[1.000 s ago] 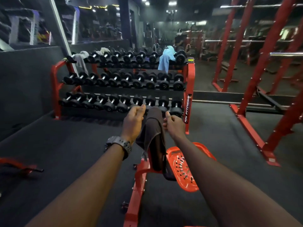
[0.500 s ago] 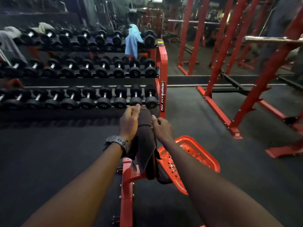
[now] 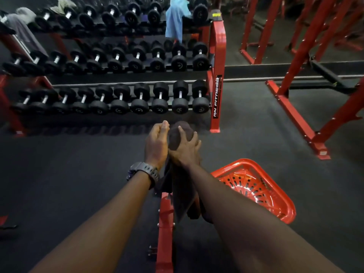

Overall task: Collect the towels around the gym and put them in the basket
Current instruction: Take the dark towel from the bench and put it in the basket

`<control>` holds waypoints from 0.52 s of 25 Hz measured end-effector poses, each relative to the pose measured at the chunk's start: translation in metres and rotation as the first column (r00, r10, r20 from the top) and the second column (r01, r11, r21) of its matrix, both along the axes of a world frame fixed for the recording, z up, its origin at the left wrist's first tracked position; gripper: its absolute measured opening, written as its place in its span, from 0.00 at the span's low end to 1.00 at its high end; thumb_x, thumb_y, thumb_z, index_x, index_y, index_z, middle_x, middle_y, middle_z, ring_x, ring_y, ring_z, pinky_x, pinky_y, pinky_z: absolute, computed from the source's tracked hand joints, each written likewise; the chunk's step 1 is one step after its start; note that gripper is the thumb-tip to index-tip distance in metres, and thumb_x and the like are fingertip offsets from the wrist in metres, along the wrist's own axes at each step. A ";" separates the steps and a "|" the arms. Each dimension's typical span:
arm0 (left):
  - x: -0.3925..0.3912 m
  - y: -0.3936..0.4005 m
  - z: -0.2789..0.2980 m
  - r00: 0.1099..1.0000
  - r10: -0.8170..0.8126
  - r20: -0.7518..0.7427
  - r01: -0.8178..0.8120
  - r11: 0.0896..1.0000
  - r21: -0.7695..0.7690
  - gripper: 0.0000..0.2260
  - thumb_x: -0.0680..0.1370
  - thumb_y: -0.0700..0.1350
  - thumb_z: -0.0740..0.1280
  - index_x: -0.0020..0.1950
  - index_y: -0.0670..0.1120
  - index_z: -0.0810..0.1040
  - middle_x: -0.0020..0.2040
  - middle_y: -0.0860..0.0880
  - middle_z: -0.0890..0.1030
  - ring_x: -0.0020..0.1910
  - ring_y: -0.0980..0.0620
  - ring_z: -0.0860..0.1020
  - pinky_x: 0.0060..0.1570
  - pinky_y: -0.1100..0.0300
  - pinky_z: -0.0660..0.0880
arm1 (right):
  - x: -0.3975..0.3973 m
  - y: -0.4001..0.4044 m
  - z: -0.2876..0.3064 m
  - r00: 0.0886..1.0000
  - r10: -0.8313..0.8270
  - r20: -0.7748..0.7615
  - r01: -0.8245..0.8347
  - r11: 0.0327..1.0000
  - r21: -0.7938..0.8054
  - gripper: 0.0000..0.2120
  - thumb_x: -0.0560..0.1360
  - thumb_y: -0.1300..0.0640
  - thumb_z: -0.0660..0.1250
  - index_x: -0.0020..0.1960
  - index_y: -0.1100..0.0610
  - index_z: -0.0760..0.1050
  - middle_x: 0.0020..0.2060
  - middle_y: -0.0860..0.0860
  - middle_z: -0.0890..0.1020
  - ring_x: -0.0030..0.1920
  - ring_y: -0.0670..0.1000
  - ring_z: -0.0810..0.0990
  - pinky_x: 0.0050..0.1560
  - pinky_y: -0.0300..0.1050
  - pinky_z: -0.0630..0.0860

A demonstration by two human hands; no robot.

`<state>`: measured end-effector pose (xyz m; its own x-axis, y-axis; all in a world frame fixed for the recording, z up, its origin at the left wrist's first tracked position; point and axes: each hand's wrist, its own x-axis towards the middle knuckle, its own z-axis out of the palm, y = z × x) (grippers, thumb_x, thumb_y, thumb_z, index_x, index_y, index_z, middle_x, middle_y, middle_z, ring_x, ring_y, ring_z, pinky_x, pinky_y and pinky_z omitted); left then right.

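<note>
A dark brown towel (image 3: pixel 182 192) hangs in front of me, bunched at the top. My right hand (image 3: pixel 186 149) grips that bunched top with curled fingers. My left hand (image 3: pixel 156 143) pinches the towel's upper left edge, wrist in a dark watch. The towel's lower end drapes over a red bench frame (image 3: pixel 165 223). An orange-red plastic basket (image 3: pixel 275 186) sits on the floor just right of my right forearm. On the dumbbell rack's top shelf lie a light blue towel (image 3: pixel 174 22), a grey towel (image 3: pixel 21 26) and a pale greenish towel (image 3: pixel 63 4).
A red three-tier dumbbell rack (image 3: pixel 217 75) full of black dumbbells stands straight ahead. Red squat-rack legs (image 3: pixel 295 113) cross the floor at the right. Dark rubber flooring (image 3: pixel 69 174) spreads to the left.
My hands have come together at the towel's top; the right hand now wraps over the bunched cloth. The view has tilted down and moved nearer the rack.
</note>
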<state>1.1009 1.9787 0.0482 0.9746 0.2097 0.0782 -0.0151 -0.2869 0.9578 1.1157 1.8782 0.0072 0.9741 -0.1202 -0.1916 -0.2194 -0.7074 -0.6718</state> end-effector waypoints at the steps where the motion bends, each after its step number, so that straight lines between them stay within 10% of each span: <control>1: 0.002 0.001 -0.003 1.000 0.008 -0.006 -0.008 1.000 0.009 0.20 0.74 0.70 0.54 0.46 0.60 0.78 0.46 0.59 0.82 0.44 0.65 0.79 0.51 0.51 0.78 | 0.005 0.002 -0.001 0.998 0.032 -0.045 -0.032 0.999 0.006 0.42 0.76 0.38 0.69 0.81 0.40 0.50 0.82 0.59 0.47 0.79 0.67 0.52 0.74 0.68 0.63; 8: -0.011 0.001 0.015 0.998 -0.051 0.031 0.052 0.998 -0.027 0.19 0.77 0.67 0.54 0.51 0.58 0.78 0.52 0.56 0.82 0.55 0.54 0.80 0.61 0.44 0.77 | -0.016 -0.010 0.017 0.961 -0.006 0.278 0.059 0.981 -0.183 0.14 0.83 0.57 0.56 0.66 0.54 0.75 0.62 0.59 0.80 0.59 0.65 0.81 0.54 0.58 0.77; 13: -0.053 0.000 0.058 0.972 -0.156 0.174 0.173 0.981 -0.086 0.24 0.78 0.66 0.54 0.54 0.50 0.81 0.55 0.49 0.83 0.56 0.49 0.81 0.62 0.42 0.76 | -0.077 -0.016 0.084 0.869 -0.073 0.490 0.155 0.979 -0.129 0.14 0.79 0.57 0.63 0.64 0.51 0.77 0.57 0.55 0.83 0.57 0.63 0.81 0.53 0.57 0.78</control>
